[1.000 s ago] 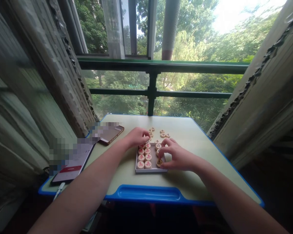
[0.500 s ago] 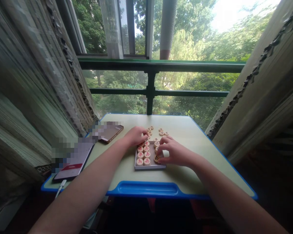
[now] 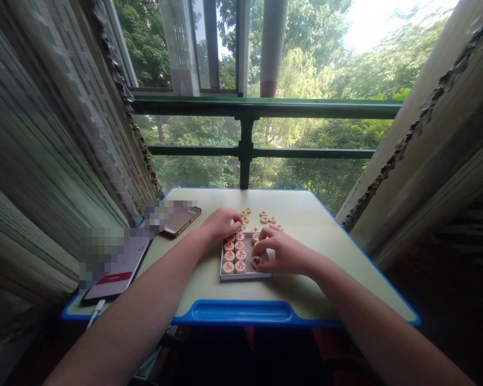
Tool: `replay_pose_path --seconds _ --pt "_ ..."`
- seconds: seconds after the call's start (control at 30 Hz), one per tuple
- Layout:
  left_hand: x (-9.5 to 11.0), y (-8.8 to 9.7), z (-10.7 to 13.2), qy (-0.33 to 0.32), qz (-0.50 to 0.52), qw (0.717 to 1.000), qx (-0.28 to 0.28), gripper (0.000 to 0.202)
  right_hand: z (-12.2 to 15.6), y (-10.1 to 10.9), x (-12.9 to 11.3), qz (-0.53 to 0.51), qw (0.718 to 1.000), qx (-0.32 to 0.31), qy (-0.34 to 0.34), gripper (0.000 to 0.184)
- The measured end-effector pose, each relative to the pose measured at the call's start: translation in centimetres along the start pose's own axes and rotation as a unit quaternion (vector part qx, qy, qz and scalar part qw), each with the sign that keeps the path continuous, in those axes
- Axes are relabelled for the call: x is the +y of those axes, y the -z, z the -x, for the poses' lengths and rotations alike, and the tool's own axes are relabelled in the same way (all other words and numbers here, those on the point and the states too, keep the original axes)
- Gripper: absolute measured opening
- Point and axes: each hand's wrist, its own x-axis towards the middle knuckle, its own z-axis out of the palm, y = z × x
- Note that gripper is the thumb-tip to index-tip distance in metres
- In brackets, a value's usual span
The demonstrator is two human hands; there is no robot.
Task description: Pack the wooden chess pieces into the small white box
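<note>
A shallow white box [image 3: 245,276] on the table holds round wooden xiangqi pieces. Red-marked pieces [image 3: 240,255] fill two columns on its left side. My right hand [image 3: 285,251] reaches over the box's right side, thumb and fingers closing on a dark-marked xiangqi piece [image 3: 256,261] at the near right. Behind that hand, other dark-marked pieces in the box are partly covered. My left hand [image 3: 223,222] is at the box's far left corner with its fingers curled down. What lies under those fingertips is hidden; loose pieces [image 3: 244,219] are right beside them.
More loose xiangqi pieces [image 3: 264,219] lie beyond the box. A brown shallow box or lid [image 3: 181,221] and a tablet [image 3: 118,273] with a white cable [image 3: 96,313] occupy the left side. The blue-edged table [image 3: 330,279] stands against a green railing [image 3: 209,108], between curtains.
The view has shifted slightly. My right hand's thumb and fingers have settled over the near-right piece, covering more of it. My left hand stays at the far left corner.
</note>
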Motion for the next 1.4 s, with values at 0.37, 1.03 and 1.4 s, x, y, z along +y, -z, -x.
replay_pose_path --seconds 0.37,1.03,1.4 --pt "0.1 0.2 0.0 -0.015 -0.008 1.000 -0.009 0.023 -0.1 0.2 -0.4 -0.001 1.000 -0.016 0.010 0.015" --pt "0.3 0.1 0.2 -0.030 -0.064 0.997 0.005 0.020 -0.3 -0.2 0.2 0.018 1.000 0.006 0.015 0.010" --pt "0.8 0.1 0.3 -0.036 -0.066 0.997 0.009 0.022 -0.2 0.1 -0.1 0.013 0.999 0.000 0.037 0.009"
